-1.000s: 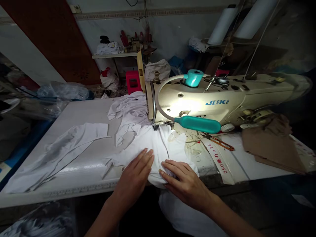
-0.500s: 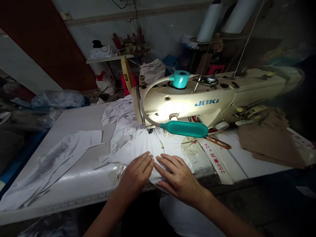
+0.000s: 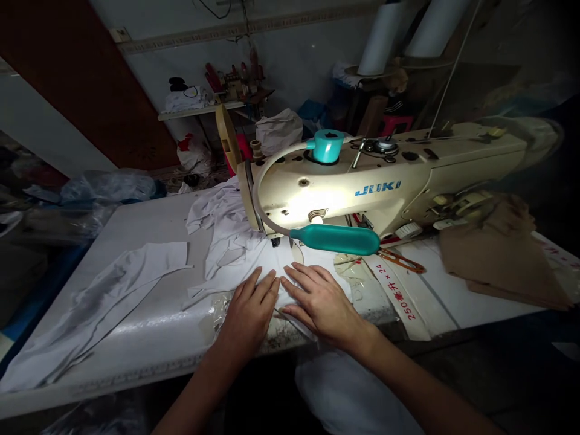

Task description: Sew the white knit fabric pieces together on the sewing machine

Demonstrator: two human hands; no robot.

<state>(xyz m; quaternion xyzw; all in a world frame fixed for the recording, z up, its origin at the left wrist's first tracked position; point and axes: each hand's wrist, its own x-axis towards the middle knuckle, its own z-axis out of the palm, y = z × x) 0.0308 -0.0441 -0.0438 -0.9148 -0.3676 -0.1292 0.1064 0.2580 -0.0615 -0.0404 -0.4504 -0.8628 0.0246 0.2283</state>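
White fabric lies bunched on the table and runs under the needle area of a cream JUKI sewing machine. My left hand rests on the fabric's near part, its fingers stretched toward the presser foot. Beside it my right hand lies flat on the same fabric, fingers extended, the fingertips of both hands almost meeting. A teal lamp on a bent neck shines on the machine's body. Any fabric edge beneath the palms is hidden.
Another white fabric piece lies on the table at the left. Folded brown cloth sits at the right, near orange-handled scissors and a strip with red print. Thread cones stand behind the machine.
Both hands have slid slightly forward with the fabric, toward the presser foot. The fabric left of the needle is more bunched. The camera view has shifted a little.
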